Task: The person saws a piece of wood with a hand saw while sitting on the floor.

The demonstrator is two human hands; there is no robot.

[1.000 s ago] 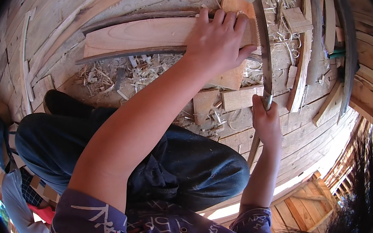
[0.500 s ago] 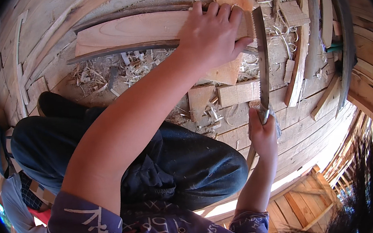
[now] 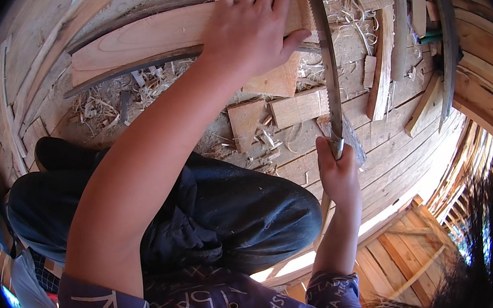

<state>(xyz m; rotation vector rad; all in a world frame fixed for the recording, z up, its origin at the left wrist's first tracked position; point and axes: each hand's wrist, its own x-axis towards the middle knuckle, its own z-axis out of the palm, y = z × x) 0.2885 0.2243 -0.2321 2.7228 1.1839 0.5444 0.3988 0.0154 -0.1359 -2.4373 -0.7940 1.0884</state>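
Note:
My left hand (image 3: 251,30) lies over the right part of a pale, curved wooden board (image 3: 144,35). Its fingers curl over the far edge, and the thumb stays on the near side. My right hand (image 3: 338,168), nearer my body, is wrapped around the handle of a handsaw (image 3: 329,64). The saw's long toothed blade points away from me, teeth toward the board's right end. Whether the teeth touch the wood I cannot tell. Beneath that end is an orange-brown wooden piece (image 3: 278,80), partly hidden by the board and my hand.
Shavings (image 3: 100,106) litter the plank floor near my bent legs (image 3: 246,205). Small wood blocks (image 3: 299,107) lie left of the saw. Long wood strips (image 3: 383,49) and a dark curved piece (image 3: 444,31) are at the right. Behind my right arm stands a slatted wooden panel (image 3: 398,258).
The whole view has shifted, so the scene sits further left and higher. The saw and my right hand have drawn slightly back toward me. My left hand keeps its place on the board.

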